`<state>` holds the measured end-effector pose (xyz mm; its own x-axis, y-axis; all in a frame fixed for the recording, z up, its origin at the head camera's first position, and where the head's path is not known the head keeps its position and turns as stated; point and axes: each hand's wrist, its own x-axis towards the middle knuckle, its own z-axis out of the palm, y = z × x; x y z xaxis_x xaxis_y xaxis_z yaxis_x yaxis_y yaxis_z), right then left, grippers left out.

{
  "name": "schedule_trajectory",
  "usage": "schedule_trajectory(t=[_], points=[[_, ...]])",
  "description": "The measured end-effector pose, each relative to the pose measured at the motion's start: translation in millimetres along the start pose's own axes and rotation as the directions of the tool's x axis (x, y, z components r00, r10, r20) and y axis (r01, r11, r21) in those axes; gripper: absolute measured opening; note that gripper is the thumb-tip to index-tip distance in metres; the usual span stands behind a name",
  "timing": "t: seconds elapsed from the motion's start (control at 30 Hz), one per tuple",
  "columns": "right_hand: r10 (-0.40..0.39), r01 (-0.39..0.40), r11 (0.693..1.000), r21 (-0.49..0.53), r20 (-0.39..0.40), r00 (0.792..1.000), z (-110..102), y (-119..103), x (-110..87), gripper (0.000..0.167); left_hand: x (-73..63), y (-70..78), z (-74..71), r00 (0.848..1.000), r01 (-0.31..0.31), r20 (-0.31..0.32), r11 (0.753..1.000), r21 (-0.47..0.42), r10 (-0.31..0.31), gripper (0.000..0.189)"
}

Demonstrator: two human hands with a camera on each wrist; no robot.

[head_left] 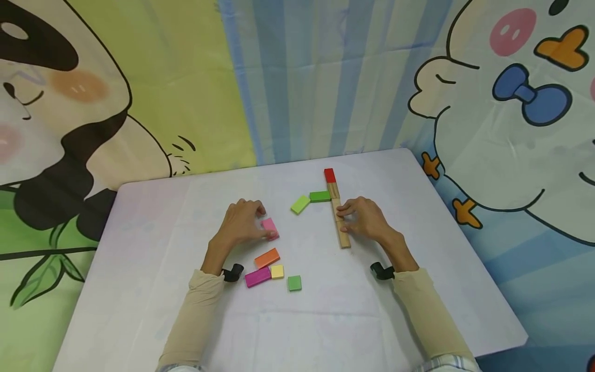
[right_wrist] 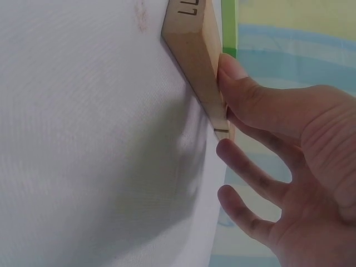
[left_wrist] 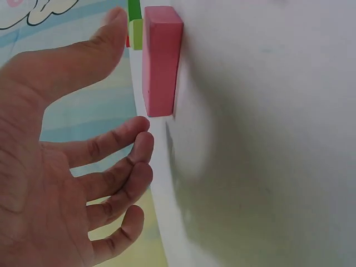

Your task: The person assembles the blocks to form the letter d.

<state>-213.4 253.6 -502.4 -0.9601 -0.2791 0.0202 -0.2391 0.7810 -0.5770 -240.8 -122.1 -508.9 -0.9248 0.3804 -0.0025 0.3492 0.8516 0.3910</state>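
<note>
My left hand (head_left: pixel 243 221) is beside a pink block (head_left: pixel 270 228), fingers spread and loosely bent. In the left wrist view, thumb and fingertips stand around the pink block (left_wrist: pixel 161 61), with a gap showing between thumb and block. My right hand (head_left: pixel 364 218) rests its thumb and index finger on a straight row of plain wooden blocks (head_left: pixel 343 239). In the right wrist view, the thumb lies on the upper edge of a wooden block (right_wrist: pixel 192 61) with dark printed marks; its other fingers extend past it. A red block (head_left: pixel 329 175) tops the row's far end.
A green block (head_left: pixel 319 196) touches the row's left side, with a light green block (head_left: pixel 300 204) angled off it. Nearer lie an orange block (head_left: pixel 267 258), a magenta block (head_left: pixel 257 277), a yellow block (head_left: pixel 277 272) and a small green block (head_left: pixel 294 283). Printed cloth hangs behind the white table (head_left: pixel 321 341).
</note>
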Motion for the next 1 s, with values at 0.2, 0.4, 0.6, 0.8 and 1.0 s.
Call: schedule_trajectory(t=[0.2, 0.4, 0.6, 0.8, 1.0], points=[[0.012, -0.012, 1.0, 0.007, -0.006, 1.0, -0.8, 1.7, 0.3, 0.045, -11.3, -1.2, 4.9, 1.0, -0.005, -0.001, 1.0, -0.019, 0.005, 0.062], [0.002, -0.002, 1.0, 0.02, 0.012, 1.0, 2.5, 1.0, 2.0, 0.045, -16.2, 0.7, 8.9, 0.998, -0.039, -0.046, 0.999, -0.004, 0.039, 0.056], [0.005, -0.005, 1.0, 0.012, 0.007, 1.0, 4.4, 0.9, -1.3, 0.045, -12.9, 3.8, 10.5, 0.994, -0.104, -0.049, 0.994, -0.027, 0.102, 0.055], [0.01, -0.01, 1.0, 0.008, 0.004, 1.0, 3.7, 1.3, -2.4, 0.044, -6.3, 7.9, 12.6, 0.991, -0.131, -0.035, 0.989, -0.075, 0.129, 0.055], [0.009, -0.009, 1.0, 0.005, 0.005, 1.0, 1.1, -0.6, -1.2, 0.044, -3.5, 9.5, 15.2, 0.993, -0.117, -0.004, 0.98, -0.159, 0.118, 0.056]])
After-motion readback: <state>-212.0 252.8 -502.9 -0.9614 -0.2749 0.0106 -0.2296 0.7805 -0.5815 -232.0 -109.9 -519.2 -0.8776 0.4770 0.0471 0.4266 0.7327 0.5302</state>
